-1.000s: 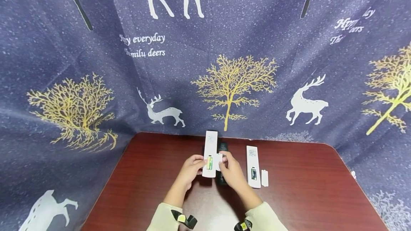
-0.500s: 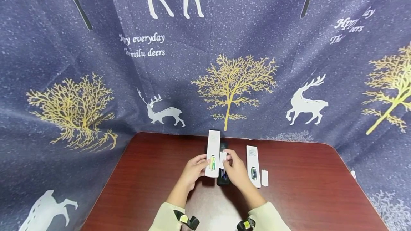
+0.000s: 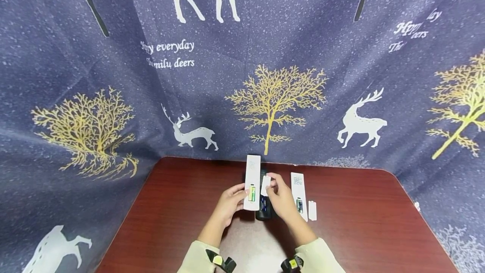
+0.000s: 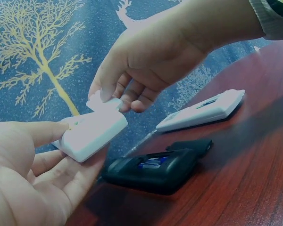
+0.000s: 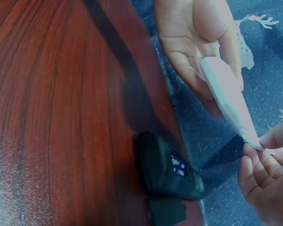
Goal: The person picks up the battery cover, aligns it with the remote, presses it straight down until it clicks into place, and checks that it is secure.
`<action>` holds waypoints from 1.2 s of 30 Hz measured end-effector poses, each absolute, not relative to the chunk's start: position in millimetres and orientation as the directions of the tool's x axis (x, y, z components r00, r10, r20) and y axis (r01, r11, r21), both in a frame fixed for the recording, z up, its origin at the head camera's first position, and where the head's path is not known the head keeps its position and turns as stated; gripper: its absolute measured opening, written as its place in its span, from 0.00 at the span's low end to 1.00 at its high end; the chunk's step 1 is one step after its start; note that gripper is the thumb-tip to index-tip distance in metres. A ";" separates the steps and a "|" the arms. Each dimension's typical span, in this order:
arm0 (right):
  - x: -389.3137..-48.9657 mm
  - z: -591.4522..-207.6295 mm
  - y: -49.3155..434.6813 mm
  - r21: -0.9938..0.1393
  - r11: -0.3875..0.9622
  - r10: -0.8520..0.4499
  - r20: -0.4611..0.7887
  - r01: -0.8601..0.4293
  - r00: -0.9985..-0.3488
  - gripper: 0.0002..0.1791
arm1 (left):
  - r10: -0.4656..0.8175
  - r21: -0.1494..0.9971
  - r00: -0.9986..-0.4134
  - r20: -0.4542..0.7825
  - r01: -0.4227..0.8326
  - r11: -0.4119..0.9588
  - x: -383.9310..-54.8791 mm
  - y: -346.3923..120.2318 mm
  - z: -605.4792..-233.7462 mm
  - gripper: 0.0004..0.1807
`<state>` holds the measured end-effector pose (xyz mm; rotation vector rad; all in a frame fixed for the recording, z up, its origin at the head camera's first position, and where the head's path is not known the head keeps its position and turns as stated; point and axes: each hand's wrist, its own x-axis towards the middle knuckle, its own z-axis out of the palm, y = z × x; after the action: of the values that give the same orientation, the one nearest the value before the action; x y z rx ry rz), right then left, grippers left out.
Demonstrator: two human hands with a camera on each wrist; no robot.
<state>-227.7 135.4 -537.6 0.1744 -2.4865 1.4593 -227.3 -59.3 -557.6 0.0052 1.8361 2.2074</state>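
Observation:
In the head view my left hand [image 3: 228, 203] grips a white remote control [image 3: 252, 172], its back up and its battery bay open with green-and-yellow batteries [image 3: 251, 193] inside. My right hand [image 3: 281, 199] pinches a small white battery cover [image 3: 266, 186] just right of that remote. The left wrist view shows the cover [image 4: 104, 103] close to the remote's end; whether they touch I cannot tell. Beneath them on the table lies a black remote control [image 4: 151, 172] with dark blue batteries in its uncovered bay. The right wrist view shows the white remote [image 5: 224, 92] edge-on between both hands.
A second white remote [image 3: 298, 186] lies on the right of the red-brown table [image 3: 352, 222], its battery bay uncovered. Beside it is its white cover [image 3: 312, 210]. A black cover [image 5: 166, 211] lies by the black remote. A blue patterned cloth [image 3: 242, 96] hangs behind.
The white remote has shifted slightly right in my left hand. My right hand has moved the cover a little right and up, showing more of the black remote.

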 end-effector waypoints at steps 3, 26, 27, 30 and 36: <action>-228.1 -534.2 135.7 -0.852 0.472 0.024 0.269 -0.226 -0.963 0.24 | 0.204 0.965 -0.964 -0.170 -0.205 -0.166 -227.8 -59.2 -557.5 0.31; -223.0 -519.2 129.0 -0.902 0.358 -0.076 0.227 -0.239 -0.971 0.24 | 0.214 0.963 -0.965 -0.151 -0.192 -0.189 -228.0 -55.5 -556.0 0.30; -222.7 -519.0 128.7 -0.903 0.358 -0.080 0.223 -0.237 -0.972 0.23 | 0.216 0.963 -0.965 -0.148 -0.191 -0.190 -228.0 -55.4 -556.0 0.30; -222.0 -520.1 127.7 -0.906 0.346 -0.097 0.222 -0.242 -0.970 0.23 | 0.222 0.963 -0.964 -0.145 -0.190 -0.193 -228.2 -55.1 -556.2 0.30; -217.0 -516.0 123.9 -0.915 0.332 -0.132 0.197 -0.231 -0.971 0.22 | 0.232 0.965 -0.963 -0.139 -0.185 -0.188 -227.6 -54.9 -557.2 0.31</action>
<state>-217.0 123.9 -516.0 0.3397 -2.4912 1.7341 -227.6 -54.9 -557.2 0.0550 1.8038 2.2319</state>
